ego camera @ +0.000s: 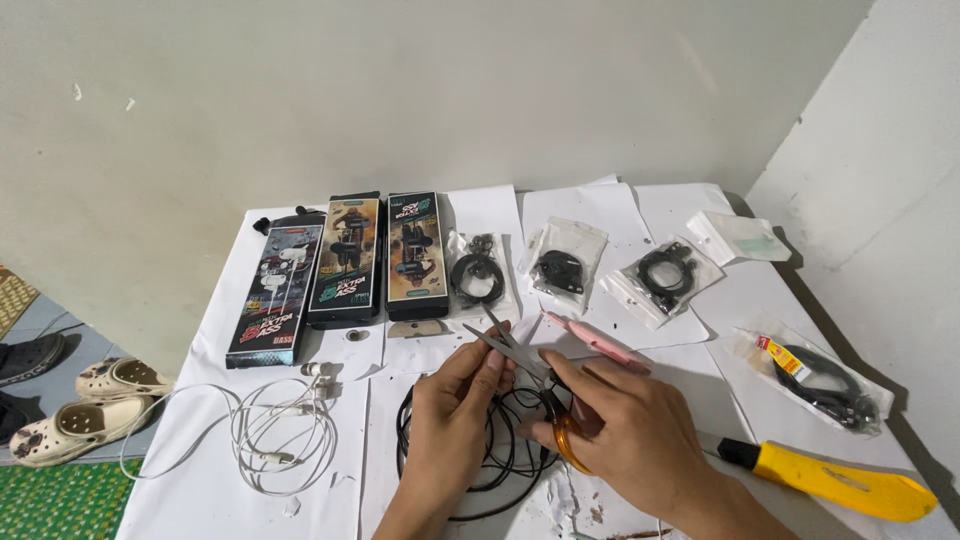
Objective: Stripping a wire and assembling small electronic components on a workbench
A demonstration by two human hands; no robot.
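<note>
Snipping away: right hand [640, 425] grips orange-handled metal scissors [530, 375], left hand [462, 405] pinches thin black earphone cable [500, 445] at 6 o'clock (uncut so far); boxed earphones [345, 260] at 11 sit untouched.

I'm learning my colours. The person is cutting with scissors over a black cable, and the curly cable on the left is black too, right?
Not quite. The head view shows the scissors over the black cable, but the coiled cable on the left is white.
</note>
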